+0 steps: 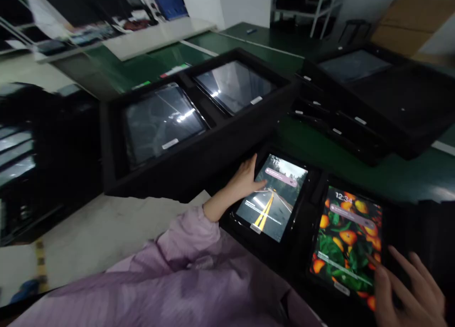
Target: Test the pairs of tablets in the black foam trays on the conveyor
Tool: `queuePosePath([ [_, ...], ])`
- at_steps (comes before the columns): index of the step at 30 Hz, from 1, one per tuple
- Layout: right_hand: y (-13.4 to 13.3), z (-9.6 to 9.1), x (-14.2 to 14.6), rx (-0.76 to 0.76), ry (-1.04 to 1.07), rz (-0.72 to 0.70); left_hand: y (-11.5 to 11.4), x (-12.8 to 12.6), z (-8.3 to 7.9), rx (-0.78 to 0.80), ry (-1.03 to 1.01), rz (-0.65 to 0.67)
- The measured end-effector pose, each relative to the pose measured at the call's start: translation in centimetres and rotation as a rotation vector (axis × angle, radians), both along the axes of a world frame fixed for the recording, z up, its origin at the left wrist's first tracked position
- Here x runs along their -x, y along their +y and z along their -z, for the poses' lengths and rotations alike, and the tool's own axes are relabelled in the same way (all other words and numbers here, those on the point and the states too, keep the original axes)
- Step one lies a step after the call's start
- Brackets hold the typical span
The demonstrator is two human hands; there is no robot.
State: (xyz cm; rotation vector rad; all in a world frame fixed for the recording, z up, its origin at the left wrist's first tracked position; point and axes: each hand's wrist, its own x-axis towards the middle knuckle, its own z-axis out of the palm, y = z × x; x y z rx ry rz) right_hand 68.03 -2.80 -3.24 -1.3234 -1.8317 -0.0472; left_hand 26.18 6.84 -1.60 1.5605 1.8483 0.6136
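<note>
Two lit tablets lie side by side in a black tray (pixel 302 237) before me. The left tablet (pixel 273 199) shows a road with yellow lines, and my left hand (pixel 248 179) rests at its left edge, thumb over the screen and fingers stretched out. On the right tablet (pixel 346 241), oranges and leaves fill the screen under the time 12:34. My right hand (pixel 408 286) is over its lower right side, fingers spread, with one finger reaching onto the screen. Neither hand grips anything. A small pale label marks the lower edge of each tablet.
A black foam tray (pixel 209 142) with two dark-screened tablets stands just beyond, on the green table (pixel 302 147). More black trays (pixel 384 95) are stacked at the right. Further dark trays (pixel 64 147) fill the left side. A cardboard box (pixel 408 19) sits behind.
</note>
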Motion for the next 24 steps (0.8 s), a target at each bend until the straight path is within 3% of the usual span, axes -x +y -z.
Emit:
queuePosePath([
  [3,-0.7,-1.4,2.3,0.027,-0.090,-0.085,2.1,-0.9,0.2,-0.057,0.032,-0.075],
  [6,-0.3,-1.2,3.0,0.081,-0.127,-0.085,1.9,-0.6,0.2,-0.063,-0.096,-0.141],
  [10,0.1,-0.2,2.3,0.072,-0.157,0.070,-1.8,0.7,0.1,-0.044,-0.173,-0.181],
  [14,-0.7,-0.5,2.2,0.113,-0.065,0.183,-6.0,1.4,0.3,-0.009,-0.046,-0.147],
  [17,-0.8,-0.9,2.5,0.170,0.016,0.238,-7.4,1.5,0.8,-0.036,0.023,-0.116],
  [20,0.2,-1.1,2.9,0.165,0.050,0.298,-6.7,1.7,1.3,-0.094,0.074,-0.096],
  [24,1.9,-1.1,3.1,0.094,0.078,0.305,-4.0,1.9,1.8,-0.168,0.111,-0.067],
])
